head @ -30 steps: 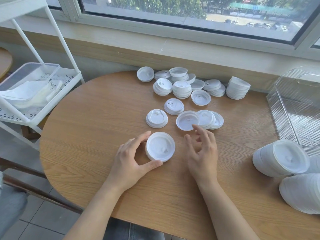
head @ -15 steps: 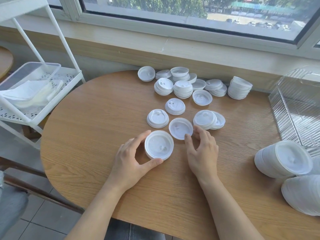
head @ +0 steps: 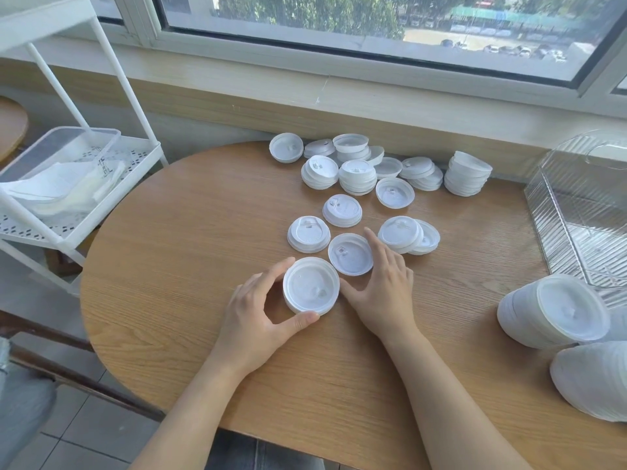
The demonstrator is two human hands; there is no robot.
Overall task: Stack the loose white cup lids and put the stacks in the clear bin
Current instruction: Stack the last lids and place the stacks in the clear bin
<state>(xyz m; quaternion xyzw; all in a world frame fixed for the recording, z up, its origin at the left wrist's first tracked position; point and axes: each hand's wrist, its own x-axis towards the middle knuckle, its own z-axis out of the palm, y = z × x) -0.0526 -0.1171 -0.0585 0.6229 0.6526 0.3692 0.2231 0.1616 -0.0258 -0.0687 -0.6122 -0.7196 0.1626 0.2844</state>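
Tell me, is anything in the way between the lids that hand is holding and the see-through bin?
Partly. The left hand grips a lid stack; the right hand lies beside it, toward the clear bin. Two long lid stacks lie before the bin's front.

Lighting: bright daylight from the window (head: pixel 356 25) along the far wall. Shadows: soft, short, falling toward the camera under the lid stacks (head: pixel 356 176). Glare: mild sheen on the wooden table (head: pixel 190 212); highlights on the clear bin (head: pixel 583 212). Focus: sharp centrally. Distortion: wide-angle bowing at the edges.
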